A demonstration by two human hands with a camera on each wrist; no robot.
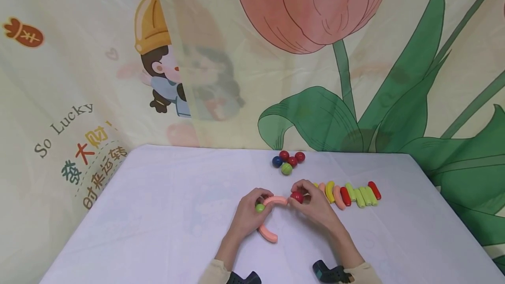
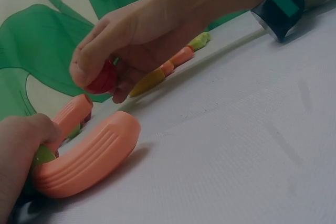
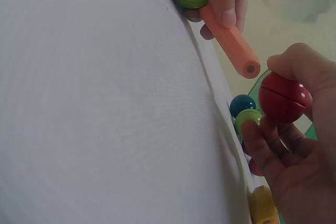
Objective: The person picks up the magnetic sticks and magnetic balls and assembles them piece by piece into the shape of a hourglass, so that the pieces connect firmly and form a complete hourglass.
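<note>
Two curved, ridged salmon-pink rods meet at a green ball [image 1: 260, 207]. My left hand [image 1: 250, 211] grips them there. The upper pink rod [image 1: 278, 200] points right, and its free end shows a small dark hole in the right wrist view. The lower pink rod [image 2: 94, 161] curves out toward me, close above the white tabletop. My right hand [image 1: 315, 203] pinches a red ball [image 3: 283, 97] between thumb and fingers. In the right wrist view, a small gap separates this ball from the rod's holed end.
Behind the hands, several loose balls, red, blue and a green one [image 1: 286, 168], cluster near the back edge. A row of short rods, yellow, pink, red and light green [image 1: 359, 197], lies right of my right hand. The white table [image 1: 158, 222] meets a printed curtain [image 1: 221, 78].
</note>
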